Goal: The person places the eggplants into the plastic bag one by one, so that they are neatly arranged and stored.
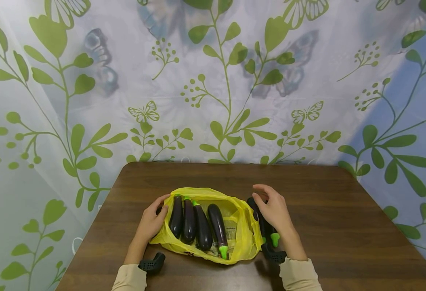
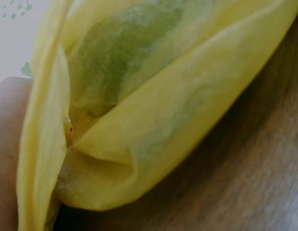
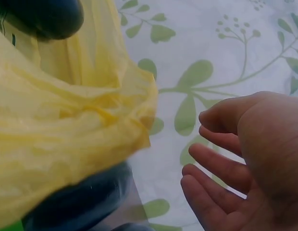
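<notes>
A yellow plastic bag (image 1: 247, 244) lies with its mouth spread wide on the table. Inside it are several dark purple eggplants (image 1: 188, 221) with bright green caps, three side by side at the left and another eggplant (image 1: 217, 222) slanting nearer the middle. At the bag's left rim, my left hand (image 1: 152, 220) grips the plastic between thumb and fingers; in the left wrist view the bag (image 2: 187, 110) hides most of that hand. My right hand (image 1: 275, 210) hovers over eggplants (image 1: 274, 239) outside the bag's right side. Its fingers are loosely bent and hold nothing in the right wrist view.
The brown wooden table (image 1: 329, 210) extends behind and to both sides of the bag. A pale curtain (image 1: 213, 101) with green leaves and butterflies hangs at its far edge. Dark wrist mounts (image 1: 152, 263) sit at both sleeves.
</notes>
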Tool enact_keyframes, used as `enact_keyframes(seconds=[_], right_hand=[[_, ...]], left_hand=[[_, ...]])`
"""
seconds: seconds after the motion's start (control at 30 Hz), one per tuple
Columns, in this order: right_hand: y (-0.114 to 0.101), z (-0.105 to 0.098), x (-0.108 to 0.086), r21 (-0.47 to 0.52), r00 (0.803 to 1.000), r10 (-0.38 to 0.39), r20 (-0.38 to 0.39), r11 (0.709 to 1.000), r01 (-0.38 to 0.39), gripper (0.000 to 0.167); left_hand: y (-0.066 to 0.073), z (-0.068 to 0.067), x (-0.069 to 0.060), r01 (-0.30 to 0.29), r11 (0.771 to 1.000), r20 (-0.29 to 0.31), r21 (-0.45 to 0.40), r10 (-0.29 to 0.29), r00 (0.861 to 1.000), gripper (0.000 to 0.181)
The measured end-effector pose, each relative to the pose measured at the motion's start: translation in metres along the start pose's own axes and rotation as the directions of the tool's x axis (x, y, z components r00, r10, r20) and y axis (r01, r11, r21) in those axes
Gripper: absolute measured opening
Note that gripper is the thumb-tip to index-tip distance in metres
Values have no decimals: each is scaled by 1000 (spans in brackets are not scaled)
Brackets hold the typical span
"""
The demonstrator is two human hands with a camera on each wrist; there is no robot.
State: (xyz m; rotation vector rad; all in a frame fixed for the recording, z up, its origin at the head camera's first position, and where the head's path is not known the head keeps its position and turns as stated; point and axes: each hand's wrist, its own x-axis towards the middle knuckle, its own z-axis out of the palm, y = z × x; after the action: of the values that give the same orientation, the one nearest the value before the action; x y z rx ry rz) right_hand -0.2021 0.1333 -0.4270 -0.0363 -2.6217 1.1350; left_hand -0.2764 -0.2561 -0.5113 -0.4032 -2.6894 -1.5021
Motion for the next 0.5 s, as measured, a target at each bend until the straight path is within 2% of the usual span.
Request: enact_keyframes(seconds=[0.5], right_hand=[[16,-6,1,-117,994,111,-9,987,-111,35]], left_hand=[[0,0,0,-3,1000,0,-10,3,1000,40]])
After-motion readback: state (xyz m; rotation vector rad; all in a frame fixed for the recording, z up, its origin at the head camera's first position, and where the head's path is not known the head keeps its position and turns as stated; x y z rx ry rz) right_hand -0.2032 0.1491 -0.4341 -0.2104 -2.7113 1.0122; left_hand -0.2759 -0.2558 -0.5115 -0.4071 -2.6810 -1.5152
